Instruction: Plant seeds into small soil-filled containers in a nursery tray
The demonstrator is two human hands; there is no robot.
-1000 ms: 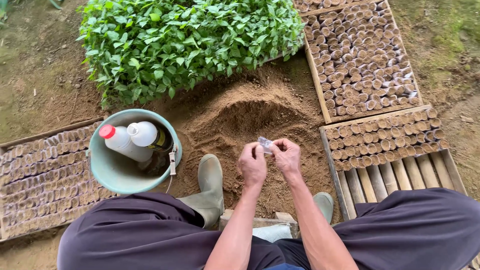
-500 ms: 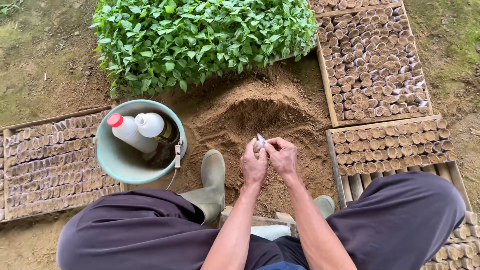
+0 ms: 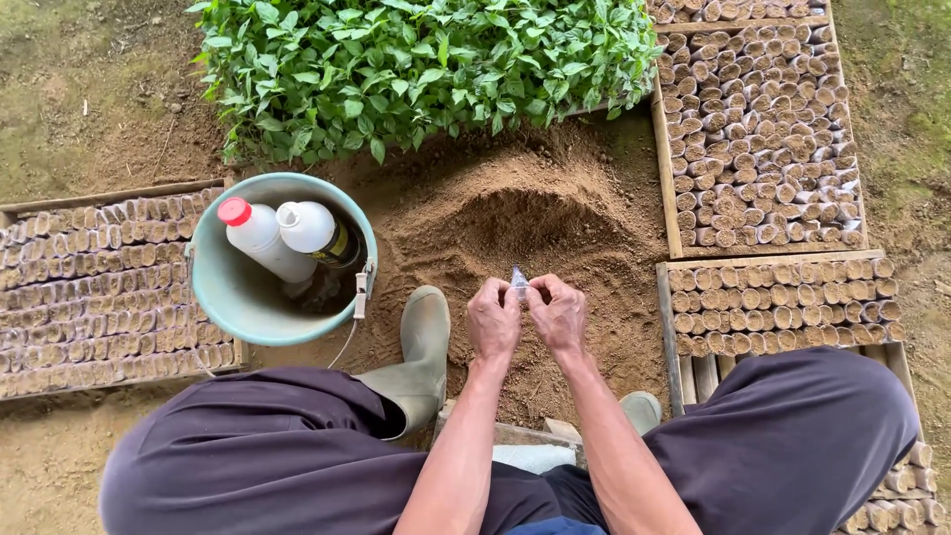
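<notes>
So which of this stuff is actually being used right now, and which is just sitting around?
In use:
left hand
right hand
small clear bag, pinched between both hands
soil heap, right in front

Sitting around:
bucket
two bottles in it
seedlings
pot trays

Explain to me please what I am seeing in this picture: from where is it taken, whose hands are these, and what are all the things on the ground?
The camera sits on a person's head and looks down, so you see that person's own arms, dark trousers and green rubber boots. There is no machine here, only two bare hands.

The left hand and right hand meet in front and pinch one small clear plastic piece between the fingertips; what it is exactly is too small to tell.

On the ground lies a heap of loose brown soil. To the left stands a pale green bucket with two white bottles inside. Wooden trays of small soil-filled pots lie left and right. At the top grows a bed of leafy green seedlings.
</notes>
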